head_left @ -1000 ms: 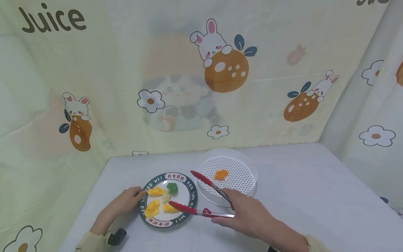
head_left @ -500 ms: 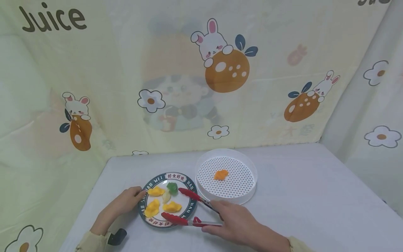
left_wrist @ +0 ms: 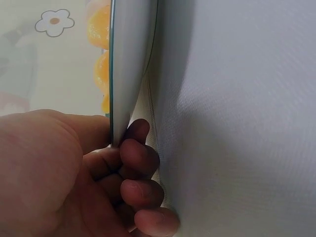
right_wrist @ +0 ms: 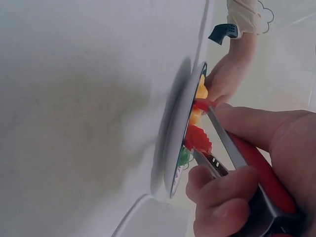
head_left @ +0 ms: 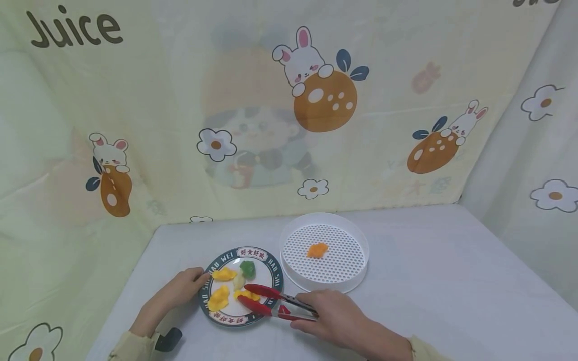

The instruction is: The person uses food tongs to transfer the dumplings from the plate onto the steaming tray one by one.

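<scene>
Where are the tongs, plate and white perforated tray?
Tongs [head_left: 266, 291], head view: upper red tip.
Plate [head_left: 277, 278], head view: dark patterned rim, right side of picture.
White perforated tray [head_left: 340, 258], head view: bare perforated floor.

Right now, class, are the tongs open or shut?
Partly open: the tongs have their red tips apart, with a yellow dumpling showing between them in the head view. Whether they squeeze it, I cannot tell.

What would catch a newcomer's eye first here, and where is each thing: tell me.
Probably the red-tipped tongs, held in the right hand, their tips seen on either side of a yellow piece on the dark-rimmed plate. Next, the lone orange piece in the white perforated tray beside it, then the large printed bunny on the backdrop behind.
</scene>
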{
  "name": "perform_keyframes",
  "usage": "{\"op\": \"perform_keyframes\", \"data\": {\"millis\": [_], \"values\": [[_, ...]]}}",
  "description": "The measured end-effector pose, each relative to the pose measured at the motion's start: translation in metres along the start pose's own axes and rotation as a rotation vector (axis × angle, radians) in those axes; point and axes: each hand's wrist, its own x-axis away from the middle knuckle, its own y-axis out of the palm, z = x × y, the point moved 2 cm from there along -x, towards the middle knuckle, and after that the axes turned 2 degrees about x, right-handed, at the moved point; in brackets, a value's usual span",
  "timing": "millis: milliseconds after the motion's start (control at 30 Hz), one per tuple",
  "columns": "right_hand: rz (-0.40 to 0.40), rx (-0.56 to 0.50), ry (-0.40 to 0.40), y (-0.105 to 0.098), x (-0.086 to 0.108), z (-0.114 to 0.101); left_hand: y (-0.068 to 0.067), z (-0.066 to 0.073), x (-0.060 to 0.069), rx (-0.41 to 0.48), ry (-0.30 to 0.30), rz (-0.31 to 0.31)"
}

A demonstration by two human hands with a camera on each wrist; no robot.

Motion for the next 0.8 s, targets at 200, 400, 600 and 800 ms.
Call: {"op": "perform_keyframes", "data": {"millis": [200,400,600,800], "values": [[0.002,-0.002,0.004,0.0,0.001,0.002,0.0,0.0,0.001,0.004,-0.004,0.001],[0.011,0.02,-0.001,-0.001,0.001,0.002,0.0,0.001,0.001,0.003,-0.01,0.001],[0.032,-0.004,0.009,-0.009,0.005,-0.001,0.0,0.001,0.0,-0.006,-0.015,0.001],[0.068,-0.019,0.0,-0.018,0.007,-0.002,0.0,0.001,0.0,-0.008,-0.016,0.001]]}}
